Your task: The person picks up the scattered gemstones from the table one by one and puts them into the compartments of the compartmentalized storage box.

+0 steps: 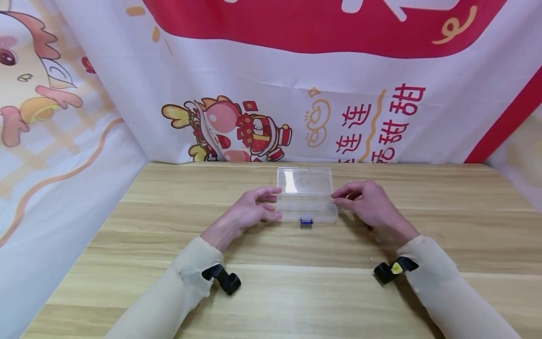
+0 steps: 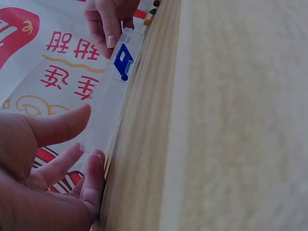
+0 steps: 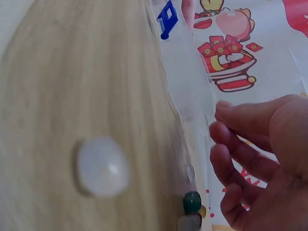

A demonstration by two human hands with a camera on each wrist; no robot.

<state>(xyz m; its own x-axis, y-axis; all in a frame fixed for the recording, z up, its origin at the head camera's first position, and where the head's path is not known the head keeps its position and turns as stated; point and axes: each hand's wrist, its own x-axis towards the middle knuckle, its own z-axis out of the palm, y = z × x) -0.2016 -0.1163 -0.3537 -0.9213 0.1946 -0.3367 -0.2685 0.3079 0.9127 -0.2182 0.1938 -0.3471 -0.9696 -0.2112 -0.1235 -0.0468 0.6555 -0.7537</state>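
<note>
A clear plastic compartment box [image 1: 306, 207] lies at the far part of the table, its lid [image 1: 306, 180] raised at the back. A blue latch [image 1: 306, 221] marks its front edge. At the box's left end is my left hand [image 1: 254, 207], thumb and fingers spread apart; the fingertips reach its side in the left wrist view. My right hand [image 1: 366, 202] is at the right end, by the lid's lower corner. In the right wrist view its fingers bend loosely, thumb and index tips close to the clear edge; contact there is hard to tell.
A whitish rounded stone [image 3: 103, 167] lies on the table near my right wrist. Beyond it are a green stone [image 3: 192, 202] and other small stones, mostly hidden by my right hand in the head view. A printed cloth [image 1: 262, 70] hangs behind the wooden table [image 1: 271, 282].
</note>
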